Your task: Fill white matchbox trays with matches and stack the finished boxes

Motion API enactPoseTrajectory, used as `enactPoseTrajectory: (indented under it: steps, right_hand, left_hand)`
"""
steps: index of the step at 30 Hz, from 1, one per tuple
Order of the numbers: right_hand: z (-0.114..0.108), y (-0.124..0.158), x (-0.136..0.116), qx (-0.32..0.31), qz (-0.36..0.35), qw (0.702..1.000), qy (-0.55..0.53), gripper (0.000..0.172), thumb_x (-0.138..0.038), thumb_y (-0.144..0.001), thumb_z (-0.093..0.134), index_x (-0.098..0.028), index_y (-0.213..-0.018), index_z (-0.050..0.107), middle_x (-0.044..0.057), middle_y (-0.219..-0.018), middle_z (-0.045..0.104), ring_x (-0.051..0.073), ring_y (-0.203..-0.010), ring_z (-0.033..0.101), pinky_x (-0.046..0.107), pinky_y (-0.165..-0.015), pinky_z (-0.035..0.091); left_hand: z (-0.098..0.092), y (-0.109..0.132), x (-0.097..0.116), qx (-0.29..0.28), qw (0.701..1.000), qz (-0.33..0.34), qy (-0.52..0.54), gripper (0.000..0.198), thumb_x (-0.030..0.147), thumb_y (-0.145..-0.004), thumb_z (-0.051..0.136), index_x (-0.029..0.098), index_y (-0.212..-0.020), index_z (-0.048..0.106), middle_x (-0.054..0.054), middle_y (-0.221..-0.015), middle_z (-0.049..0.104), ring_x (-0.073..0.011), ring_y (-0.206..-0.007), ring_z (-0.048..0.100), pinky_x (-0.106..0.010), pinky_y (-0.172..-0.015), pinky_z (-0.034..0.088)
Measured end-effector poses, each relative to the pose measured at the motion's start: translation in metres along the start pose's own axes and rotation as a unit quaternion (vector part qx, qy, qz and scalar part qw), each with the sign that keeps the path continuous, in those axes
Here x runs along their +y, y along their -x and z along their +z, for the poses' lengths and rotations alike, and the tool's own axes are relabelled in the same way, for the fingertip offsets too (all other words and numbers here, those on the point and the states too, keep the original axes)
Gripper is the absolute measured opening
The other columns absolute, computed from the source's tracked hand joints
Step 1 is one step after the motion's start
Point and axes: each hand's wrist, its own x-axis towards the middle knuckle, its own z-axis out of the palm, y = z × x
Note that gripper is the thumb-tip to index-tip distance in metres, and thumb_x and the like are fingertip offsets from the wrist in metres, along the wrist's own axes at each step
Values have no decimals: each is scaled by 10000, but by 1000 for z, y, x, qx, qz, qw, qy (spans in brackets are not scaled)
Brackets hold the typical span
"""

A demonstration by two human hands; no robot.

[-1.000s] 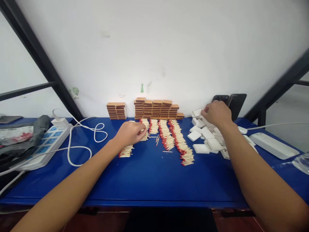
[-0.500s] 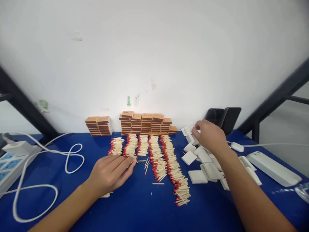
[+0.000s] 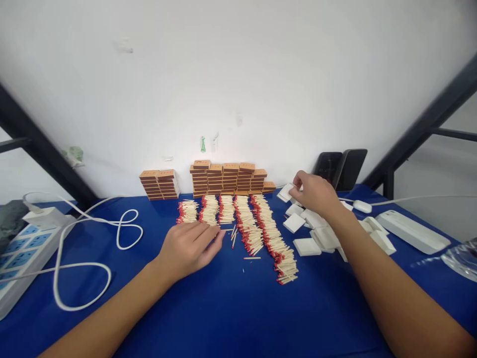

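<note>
Tabletop: the blue tabletop [image 3: 223, 313] runs forward to a white wall [image 3: 238, 89].
Left hand: the left hand [image 3: 190, 248] is curved palm-down at the near ends of the leftmost match rows, partly covering them; its grip is nearly closed, thumb close to the forefinger, and I cannot tell whether it has hold of a match.
Loose matches: a few loose matches [image 3: 234, 236] lie just beside its fingertips.
Match rows: five rows of red-headed matches [image 3: 274, 238] run toward the wall, the rightmost reaching nearest.
White trays: the white trays [image 3: 307, 247] lie jumbled right of the rows, some hollow side up.
Right hand: the right hand [image 3: 318, 194] is over the pile's far end, thumb and forefinger curled close together by a tray; whether that grip has hold of it, I cannot tell.
Matchbox sleeves: stacked brown matchbox sleeves [image 3: 229, 180] stand beyond the rows near the wall, with a separate double stack [image 3: 159, 185] to their left.
Phones: two dark phones [image 3: 350, 170] lean beyond the right hand.
</note>
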Motion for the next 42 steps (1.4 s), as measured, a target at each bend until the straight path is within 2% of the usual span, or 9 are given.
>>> enactPoseTrajectory:
  steps: [3,8,15,21,26,29,32,36,42]
  right_hand:
    - [15,2,3,25,-43,998,-29,186,-253,-900,568,-227,-1070,641,104,-1082,767,278,-895,700,351,-689,408]
    - [30,6,12,25,-41,998,-44,88,-286,-927,557,-239,-950,627,89,-986,754,262,-831,683,348,-697,426]
    - [15,2,14,25,-19,1000,-3,279,-385,-1056,479,-219,-976,690,127,-1035,798,299,-910,719,360,-683,394]
    - [14,3,10,22,-5,1000,4,296,-316,-1037,473,-184,-1063,736,156,-1124,806,314,-953,734,367,-694,401]
    - [7,5,4,80,28,996,-25,409,-289,-1003,488,-165,-1340,681,135,-1006,811,317,-858,730,361,-676,385]
    - [0,6,1,88,43,995,-10,388,-264,-997,463,-172,-1276,717,156,-980,804,315,-827,721,357,-652,355]
    - [3,5,4,31,57,998,2,369,-261,-993,444,-173,-1171,754,174,-944,793,318,-812,713,358,-639,355]
    - [11,1,11,64,36,993,-96,344,-224,-926,473,-162,-1077,776,169,-1032,785,294,-859,709,368,-718,456]
    - [12,2,15,76,84,954,-277,295,-314,-857,596,-181,-1016,806,62,-753,733,216,-629,640,336,-635,486]
  left_hand:
    - [2,4,7,-11,999,-22,33,78,159,-966,742,194,-999,680,3,-771,770,-160,-603,707,-334,-562,577]
    - [4,8,12,3,997,-51,65,107,128,-954,740,211,-1005,698,-2,-749,762,-157,-588,702,-322,-560,591]
    - [2,-1,8,11,999,-23,34,75,135,-970,734,186,-949,684,11,-729,749,-146,-567,684,-310,-548,521]
    - [5,0,6,10,999,-18,34,79,123,-966,732,171,-924,685,12,-734,746,-145,-570,675,-310,-553,504]
    - [5,4,3,1,1000,-19,20,41,143,-972,731,162,-960,698,2,-761,761,-159,-597,695,-322,-566,516]
    - [7,5,2,-11,1000,-24,15,21,153,-973,732,155,-976,711,-6,-762,762,-169,-595,696,-332,-567,526]
    - [8,5,2,-10,999,-30,20,12,158,-975,729,154,-967,721,-8,-760,763,-171,-605,712,-327,-578,539]
    - [8,4,5,-4,999,-25,28,34,163,-986,718,153,-954,726,-10,-767,775,-164,-626,741,-306,-583,541]
    - [11,5,3,3,999,-37,22,84,176,-994,701,174,-912,720,5,-758,781,-150,-619,742,-284,-569,521]
